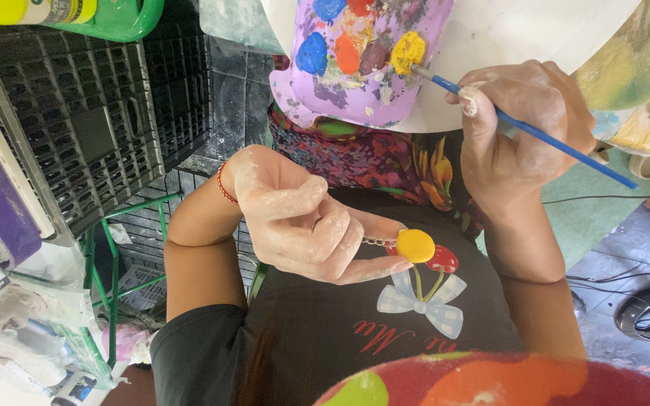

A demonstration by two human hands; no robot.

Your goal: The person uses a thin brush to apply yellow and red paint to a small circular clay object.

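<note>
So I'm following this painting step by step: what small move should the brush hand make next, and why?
Probably lift the brush off the palette and carry it to the yellow charm. Its tip sits in the yellow paint blob, held by the right hand, while the left hand holds the matching charm up by its chain.

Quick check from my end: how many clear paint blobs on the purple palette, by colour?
On the purple palette, held off the left hand, with the right hand dipping the brush:
Blue blobs: 2
Orange blobs: 2
Yellow blob: 1
Brownish blob: 1
Total: 6
</note>
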